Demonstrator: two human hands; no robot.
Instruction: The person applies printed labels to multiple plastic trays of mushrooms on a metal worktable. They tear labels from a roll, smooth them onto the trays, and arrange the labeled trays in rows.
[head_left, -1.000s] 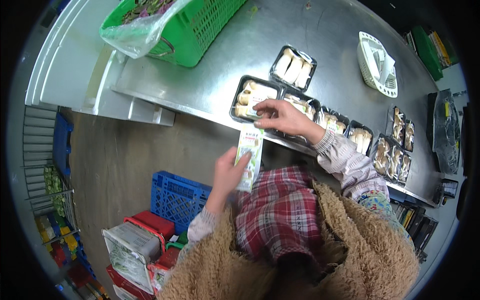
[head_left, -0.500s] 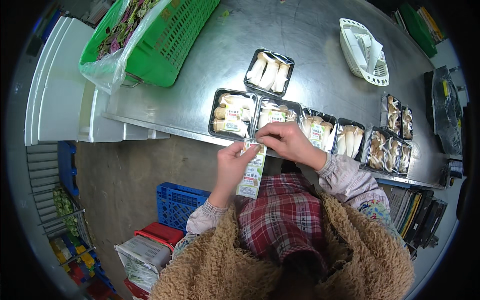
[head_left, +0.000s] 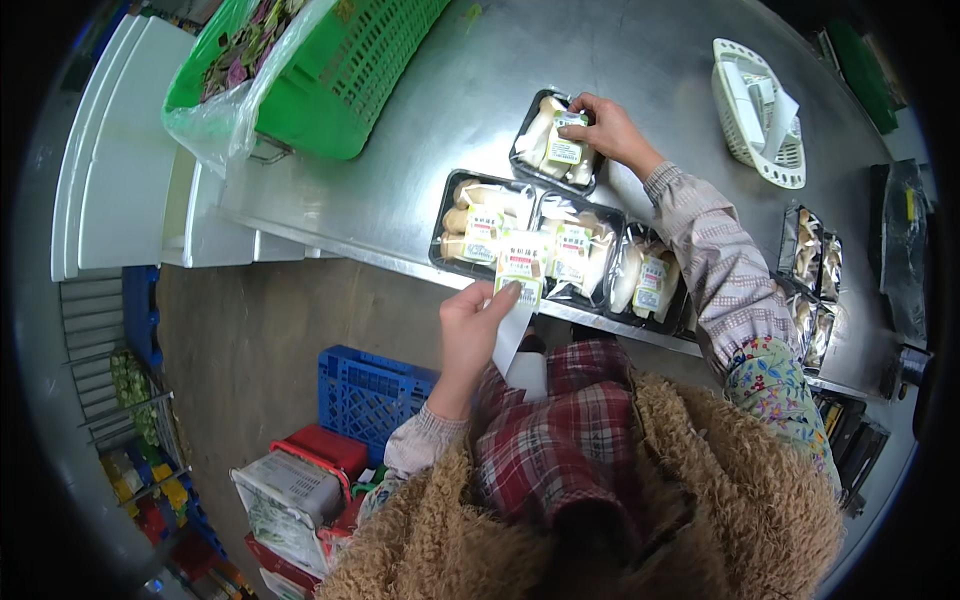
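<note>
My left hand (head_left: 468, 335) pinches a strip of printed labels (head_left: 520, 270) between thumb and fingers at the table's front edge; its pale backing hangs below. Farther out, my right hand (head_left: 607, 132) has its fingertips on a green-and-white sticker label (head_left: 567, 150) lying over the far tray of king oyster mushrooms (head_left: 537, 132). That tray is black and film-wrapped. Nearer me, three similar mushroom trays sit in a row: a left one (head_left: 466, 190), a middle one (head_left: 604, 240) and a right one (head_left: 624, 277). Each bears a label. My right forearm hides part of the table beyond them.
The steel table (head_left: 420, 130) holds a green crate (head_left: 330, 90) lined with plastic, with leafy vegetables inside. A white basket (head_left: 729, 110) of paper rolls stands far right, above more mushroom packs (head_left: 803, 245). A blue crate (head_left: 370, 400) and red-lidded bins are on the floor.
My right hand has left the label strip and moved up and away to the far tray, carrying a label onto it. My left hand still holds the strip, now with its backing showing.
</note>
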